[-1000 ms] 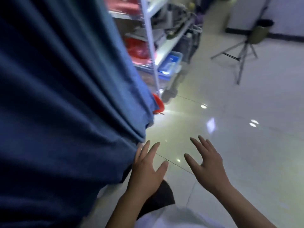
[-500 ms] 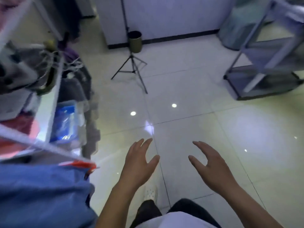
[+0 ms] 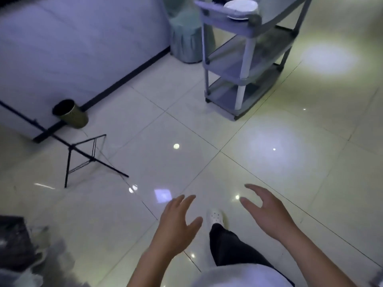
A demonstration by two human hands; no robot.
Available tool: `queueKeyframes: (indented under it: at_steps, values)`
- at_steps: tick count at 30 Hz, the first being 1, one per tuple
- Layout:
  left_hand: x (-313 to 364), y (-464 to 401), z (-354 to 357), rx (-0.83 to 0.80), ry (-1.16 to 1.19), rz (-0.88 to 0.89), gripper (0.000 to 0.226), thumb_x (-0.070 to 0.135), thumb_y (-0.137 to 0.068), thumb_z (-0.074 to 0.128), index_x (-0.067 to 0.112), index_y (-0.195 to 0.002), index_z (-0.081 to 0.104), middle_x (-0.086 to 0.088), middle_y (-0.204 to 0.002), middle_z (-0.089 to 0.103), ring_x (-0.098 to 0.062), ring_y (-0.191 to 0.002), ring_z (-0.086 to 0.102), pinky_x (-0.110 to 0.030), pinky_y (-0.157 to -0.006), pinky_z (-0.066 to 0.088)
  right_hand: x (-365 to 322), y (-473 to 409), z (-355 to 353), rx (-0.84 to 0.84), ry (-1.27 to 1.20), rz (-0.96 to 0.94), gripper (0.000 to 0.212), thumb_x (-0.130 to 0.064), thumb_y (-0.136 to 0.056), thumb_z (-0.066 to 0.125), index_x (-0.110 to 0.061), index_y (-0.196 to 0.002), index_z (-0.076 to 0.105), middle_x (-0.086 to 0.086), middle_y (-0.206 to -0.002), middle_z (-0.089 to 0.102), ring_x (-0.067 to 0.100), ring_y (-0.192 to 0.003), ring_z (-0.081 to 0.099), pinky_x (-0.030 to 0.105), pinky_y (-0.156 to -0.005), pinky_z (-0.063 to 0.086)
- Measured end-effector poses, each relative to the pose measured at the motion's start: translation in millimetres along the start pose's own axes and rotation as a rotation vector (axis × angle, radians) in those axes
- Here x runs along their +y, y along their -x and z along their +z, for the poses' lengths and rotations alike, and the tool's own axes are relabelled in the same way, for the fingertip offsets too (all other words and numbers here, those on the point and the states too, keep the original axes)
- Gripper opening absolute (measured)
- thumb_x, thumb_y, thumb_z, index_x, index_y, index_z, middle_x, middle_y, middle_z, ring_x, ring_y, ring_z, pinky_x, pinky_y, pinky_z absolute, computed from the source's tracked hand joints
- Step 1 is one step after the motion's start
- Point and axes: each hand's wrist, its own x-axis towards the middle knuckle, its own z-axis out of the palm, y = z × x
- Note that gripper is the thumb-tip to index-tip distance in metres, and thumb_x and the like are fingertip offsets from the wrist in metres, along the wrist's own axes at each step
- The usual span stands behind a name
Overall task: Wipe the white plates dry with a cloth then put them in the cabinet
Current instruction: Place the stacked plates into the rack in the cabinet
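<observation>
A stack of white plates (image 3: 240, 9) sits on the top shelf of a grey three-tier cart (image 3: 246, 65) at the upper right, far from both hands. My left hand (image 3: 178, 222) hovers low in the middle of the view with spread fingers and holds nothing. My right hand (image 3: 267, 212) is beside it, also empty, fingers apart and slightly curled. No cloth and no cabinet are in view.
A black tripod stand (image 3: 83, 156) spreads its legs on the tiled floor at the left. A gold bin (image 3: 70, 113) stands by the white wall. A pale green cloth-covered object (image 3: 186, 38) stands behind the cart. My foot in a white shoe (image 3: 215, 217) steps forward.
The view has swung right, away from the blue curtain and metal shelving, and the grey cart with the plates has come into sight. Both hands stayed empty and spread.
</observation>
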Motion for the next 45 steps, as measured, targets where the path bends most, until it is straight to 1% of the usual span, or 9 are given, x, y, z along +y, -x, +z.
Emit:
queueKeyframes:
  at_steps: [8,16,20,27,31,37,40,42,45]
  values:
    - [72.3,-174.3,-120.3,0.104,-0.044,0.036,0.061,0.041,-0.099,0.061,0.039,-0.154,0.035,0.011,-0.162,0.032,-0.008,-0.151,0.024,-0.032,-0.122,0.026,-113.5,-192.9,-57.0,-0.027,-0.053,-0.112,0.048,-0.042,-0.097,0.061,-0.033,-0.143,0.051,-0.018,-0.149,0.044,0.004,-0.137,0.041,0.019,-0.101,0.031]
    - [112.0,-374.4,-172.5,-0.079,-0.019,0.075,0.061,0.043,-0.098,0.061,0.042,-0.153,0.035,0.013,-0.163,0.029,-0.008,-0.152,0.023,-0.031,-0.121,0.025,-155.5,-365.1,-100.6,0.009,-0.048,0.02,0.045,-0.044,-0.096,0.06,-0.038,-0.14,0.051,-0.022,-0.138,0.045,0.004,-0.132,0.043,0.022,-0.099,0.035]
    - [163.0,-497.0,-236.8,-0.019,0.001,0.189,0.06,0.04,-0.098,0.064,0.035,-0.153,0.04,0.01,-0.159,0.038,-0.012,-0.146,0.036,-0.027,-0.117,0.03,-196.3,-451.1,-155.0,0.134,-0.082,0.099,0.041,-0.043,-0.096,0.062,-0.04,-0.136,0.054,-0.019,-0.124,0.045,0.005,-0.119,0.047,0.024,-0.093,0.037]
    - [285.2,-672.2,-320.4,-0.07,0.006,0.35,0.057,0.036,-0.099,0.064,0.032,-0.152,0.044,0.007,-0.156,0.043,-0.012,-0.14,0.042,-0.019,-0.105,0.031,-258.7,-569.0,-252.9,0.377,-0.221,0.097,0.035,-0.043,-0.094,0.064,-0.045,-0.128,0.059,-0.01,-0.134,0.057,0.008,-0.126,0.05,0.027,-0.094,0.04]
    - [337.4,-753.0,-346.7,-0.064,0.029,0.419,0.054,0.036,-0.096,0.068,0.036,-0.147,0.05,0.016,-0.146,0.049,-0.002,-0.133,0.045,-0.016,-0.101,0.031,-262.8,-633.8,-287.6,0.417,-0.267,0.158,0.03,-0.042,-0.093,0.065,-0.046,-0.123,0.062,-0.012,-0.133,0.058,0.007,-0.125,0.052,0.027,-0.092,0.042]
    - [399.9,-860.0,-389.3,0.028,0.189,0.367,0.041,0.022,-0.096,0.069,0.04,-0.132,0.06,0.02,-0.133,0.063,0.005,-0.12,0.058,-0.029,-0.107,0.045,-285.7,-776.1,-365.2,0.578,-0.422,0.101,0.026,-0.027,-0.094,0.069,-0.032,-0.12,0.067,-0.011,-0.125,0.065,0.009,-0.119,0.059,0.033,-0.097,0.047]
    - [427.6,-904.1,-411.1,0.017,0.223,0.285,0.042,0.017,-0.098,0.067,0.035,-0.135,0.059,0.014,-0.134,0.063,0.0,-0.122,0.059,-0.034,-0.108,0.046,-300.2,-840.3,-388.9,0.618,-0.51,0.101,0.034,-0.024,-0.092,0.071,-0.027,-0.125,0.063,-0.008,-0.126,0.063,0.014,-0.114,0.061,0.028,-0.092,0.044]
    - [440.1,-943.8,-419.2,-0.002,0.221,0.241,0.047,0.017,-0.097,0.068,0.028,-0.141,0.056,0.007,-0.139,0.061,-0.01,-0.127,0.057,-0.036,-0.108,0.046,-306.4,-885.7,-395.3,0.533,-0.536,0.163,0.046,-0.027,-0.091,0.072,-0.023,-0.135,0.058,-0.003,-0.136,0.059,0.015,-0.115,0.06,0.027,-0.092,0.043]
    - [456.7,-995.1,-424.0,-0.006,0.255,0.124,0.053,0.016,-0.095,0.071,0.021,-0.144,0.052,-0.001,-0.138,0.06,-0.02,-0.128,0.056,-0.034,-0.106,0.044,-312.2,-939.3,-390.4,0.379,-0.496,0.278,0.072,-0.033,-0.089,0.073,-0.025,-0.152,0.04,0.001,-0.153,0.045,0.019,-0.135,0.049,0.035,-0.109,0.04]
